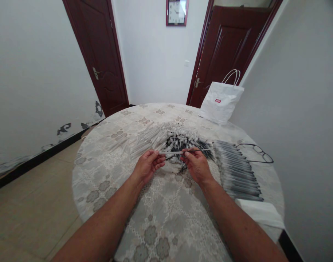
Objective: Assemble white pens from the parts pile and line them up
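Note:
My left hand pinches the left end of a slim translucent white tube, which looks like a pen barrel and lies level across the gap between my hands. My right hand is closed on a thin dark stick, like a pen refill, at the tube's right end. Whether the stick sits inside the tube I cannot tell. Behind my hands lies a heap of white tubes. A pile of black thin pieces with white ends adjoins it on the right.
A neat row of dark-filled tubes lies at the right of the round table with its patterned cloth. Eyeglasses rest beyond the row. A white paper bag stands at the back right, and a white box-like item sits near my right forearm.

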### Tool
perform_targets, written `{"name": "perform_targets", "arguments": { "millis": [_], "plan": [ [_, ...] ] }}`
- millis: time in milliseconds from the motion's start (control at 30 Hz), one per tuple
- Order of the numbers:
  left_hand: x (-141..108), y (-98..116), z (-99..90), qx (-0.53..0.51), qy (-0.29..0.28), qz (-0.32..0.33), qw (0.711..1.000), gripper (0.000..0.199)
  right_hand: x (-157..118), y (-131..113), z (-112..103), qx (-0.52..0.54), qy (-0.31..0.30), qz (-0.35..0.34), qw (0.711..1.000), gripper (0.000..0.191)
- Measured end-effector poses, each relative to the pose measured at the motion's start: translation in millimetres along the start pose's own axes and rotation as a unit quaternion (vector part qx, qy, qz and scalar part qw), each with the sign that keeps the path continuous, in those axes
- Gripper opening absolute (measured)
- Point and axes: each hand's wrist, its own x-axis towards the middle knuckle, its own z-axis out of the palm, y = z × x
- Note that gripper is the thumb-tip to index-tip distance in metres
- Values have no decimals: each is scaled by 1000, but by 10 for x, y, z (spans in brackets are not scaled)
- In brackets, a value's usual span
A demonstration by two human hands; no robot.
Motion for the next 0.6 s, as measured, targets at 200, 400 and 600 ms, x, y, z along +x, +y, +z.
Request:
{"name": "perform_targets", "arguments": {
  "millis": [200,400,600],
  "plan": [
    [-13,-11,17,-12,4,-20,1000,21,-19,8,-18,-31,-26,24,999,25],
    [32,-39,-27,-35,21,-20,999,18,-50,-51,-6,-55,-60,46,996,32],
    [53,-28,-63,-33,44,-1,998,16,32,-146,-102,-2,51,-68,996,36]
  ]
}}
